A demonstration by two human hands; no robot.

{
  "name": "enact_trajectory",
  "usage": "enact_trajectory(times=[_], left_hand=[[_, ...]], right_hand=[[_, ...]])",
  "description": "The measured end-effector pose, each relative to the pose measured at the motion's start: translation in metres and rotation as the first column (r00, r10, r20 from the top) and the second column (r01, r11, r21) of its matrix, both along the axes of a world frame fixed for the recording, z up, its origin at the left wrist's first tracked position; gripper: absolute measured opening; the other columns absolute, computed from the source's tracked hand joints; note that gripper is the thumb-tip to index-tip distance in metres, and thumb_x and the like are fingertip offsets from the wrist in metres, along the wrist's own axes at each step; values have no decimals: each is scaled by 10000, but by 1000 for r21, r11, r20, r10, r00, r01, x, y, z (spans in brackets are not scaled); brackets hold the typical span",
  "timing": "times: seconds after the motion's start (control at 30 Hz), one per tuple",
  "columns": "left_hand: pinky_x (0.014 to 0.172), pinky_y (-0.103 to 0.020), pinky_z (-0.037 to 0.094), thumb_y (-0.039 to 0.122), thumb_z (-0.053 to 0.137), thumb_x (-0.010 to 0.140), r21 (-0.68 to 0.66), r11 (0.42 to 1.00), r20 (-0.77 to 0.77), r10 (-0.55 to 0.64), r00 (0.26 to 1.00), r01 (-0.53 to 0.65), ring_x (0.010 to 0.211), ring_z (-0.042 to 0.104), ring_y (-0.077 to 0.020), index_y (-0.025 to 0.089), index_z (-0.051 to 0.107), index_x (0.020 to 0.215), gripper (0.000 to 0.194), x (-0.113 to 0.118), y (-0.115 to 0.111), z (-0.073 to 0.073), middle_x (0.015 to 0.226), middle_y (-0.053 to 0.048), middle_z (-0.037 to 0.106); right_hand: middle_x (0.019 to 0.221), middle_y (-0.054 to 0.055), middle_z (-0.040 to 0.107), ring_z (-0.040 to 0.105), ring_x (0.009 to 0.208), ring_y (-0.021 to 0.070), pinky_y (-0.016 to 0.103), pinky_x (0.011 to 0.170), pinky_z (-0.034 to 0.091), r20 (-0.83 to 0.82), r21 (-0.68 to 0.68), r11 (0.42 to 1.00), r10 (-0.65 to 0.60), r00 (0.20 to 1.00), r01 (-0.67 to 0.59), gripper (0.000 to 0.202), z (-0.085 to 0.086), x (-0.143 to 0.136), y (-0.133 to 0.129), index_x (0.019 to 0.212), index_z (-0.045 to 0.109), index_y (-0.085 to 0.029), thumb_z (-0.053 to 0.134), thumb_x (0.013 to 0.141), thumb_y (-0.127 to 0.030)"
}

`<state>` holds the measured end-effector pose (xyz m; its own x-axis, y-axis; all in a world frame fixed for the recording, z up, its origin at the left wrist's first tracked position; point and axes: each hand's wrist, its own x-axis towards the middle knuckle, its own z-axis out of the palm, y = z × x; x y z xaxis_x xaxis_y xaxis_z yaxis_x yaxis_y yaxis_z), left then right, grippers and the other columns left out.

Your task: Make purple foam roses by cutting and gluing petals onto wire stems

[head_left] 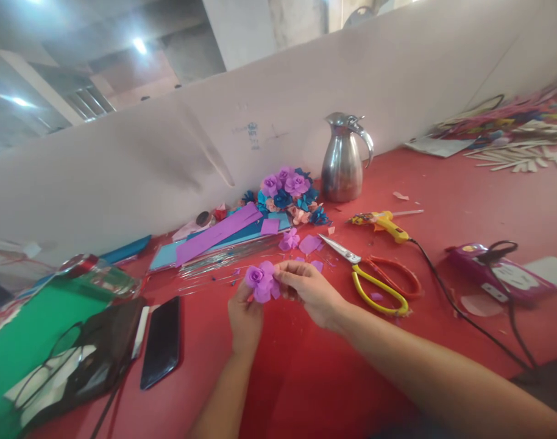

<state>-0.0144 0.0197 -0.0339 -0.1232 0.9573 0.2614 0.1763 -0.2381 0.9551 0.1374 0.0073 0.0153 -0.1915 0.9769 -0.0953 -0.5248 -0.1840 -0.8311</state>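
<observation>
A purple paper flower [262,281] with a rolled centre is held up between my two hands over the red table. My left hand [245,314] grips it from below and the left, its fingers mostly hidden behind the petals. On the other side, my right hand [308,289] pinches a petal at the flower's right edge between thumb and fingers. Just beyond lie a loose purple flower [289,239] and a cut purple petal [309,244]. Scissors [379,277] with one red and one yellow handle lie open to the right of my right hand.
Behind my hands are purple paper strips [219,233] and a pile of paper flowers [287,192]. A steel jug [345,161] stands by the wall. Rightward lie a yellow glue gun [388,225] and a purple power strip [498,274], both corded. A phone [162,341] lies left.
</observation>
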Motion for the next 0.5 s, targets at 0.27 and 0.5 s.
enact_trajectory(times=[0.27,0.5], left_hand=[[795,-302,487,205,699,651,-42,999,80,18,997,-14,815,626,-188,195,736,826,179,2,0,3,842,-10,722],[747,-303,493,196,726,592,-95,993,193,82,978,-65,736,622,-176,193,745,752,161,10,-1,10,722,11,713]], right_hand=[[581,-61,520,420,491,71,224,495,303,-4,-25,988,-149,989,149,289,8,0,-5,809,560,-186,701,622,-356],[540,-54,453,351,485,72,231,486,268,162,85,974,-222,962,211,176,7,-2,-11,649,551,-178,582,700,-343]])
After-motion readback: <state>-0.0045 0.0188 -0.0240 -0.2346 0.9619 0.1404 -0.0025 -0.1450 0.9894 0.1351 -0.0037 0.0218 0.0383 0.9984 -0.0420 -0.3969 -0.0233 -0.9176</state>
